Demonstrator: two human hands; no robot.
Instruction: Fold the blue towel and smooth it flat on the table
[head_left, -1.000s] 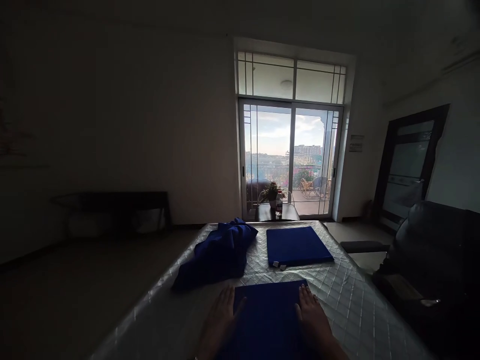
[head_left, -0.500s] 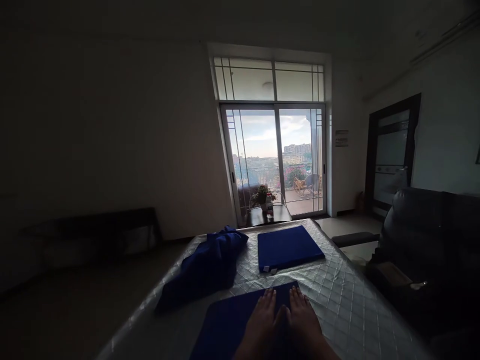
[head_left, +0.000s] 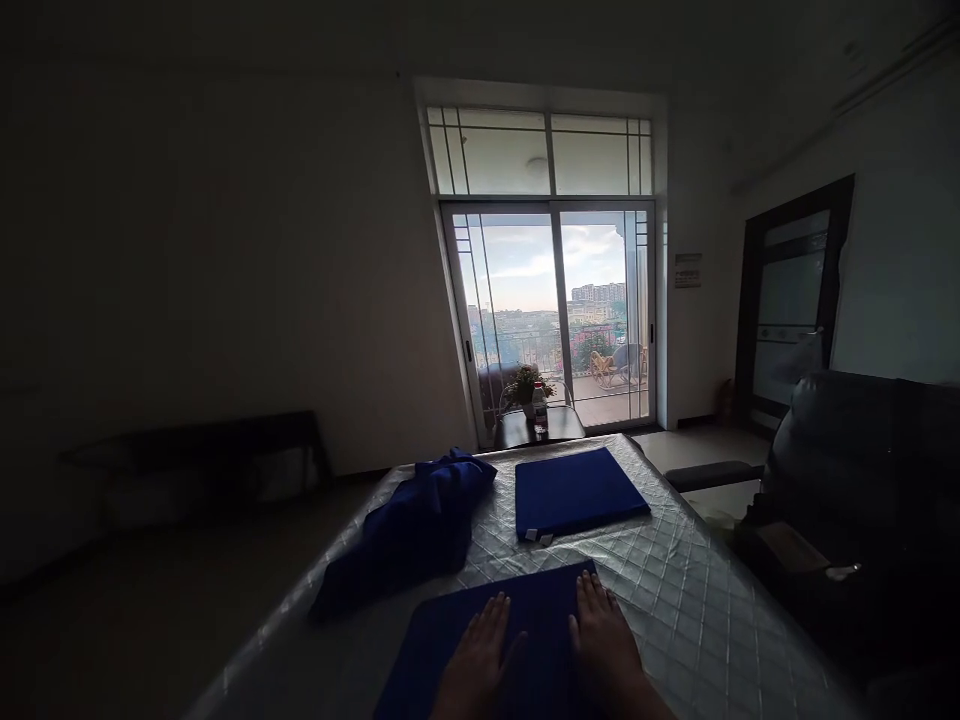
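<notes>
A dark blue folded cloth point(head_left: 536, 625) lies flat on the near part of the table, its lower end cut off by the frame. My left hand point(head_left: 480, 645) rests palm down on the middle of it, fingers stretched out. Along its right edge my right hand point(head_left: 604, 630) also lies flat, fingers extended. Just beyond is a second blue cloth point(head_left: 577, 492), folded into a neat rectangle with small white tags at its near edge. To the left sits a crumpled blue cloth point(head_left: 412, 525) in a loose heap.
A silvery quilted cover point(head_left: 697, 600) lies over the table. Past its far end stands a small table point(head_left: 517, 430) with a potted plant point(head_left: 523, 385) and a bottle point(head_left: 540, 410). A black armchair point(head_left: 862, 470) is close on the right; a sliding glass door point(head_left: 555, 310) is behind.
My left hand has slid left across the folded cloth, away from my right hand. My right hand stays at about the same place on the right edge.
</notes>
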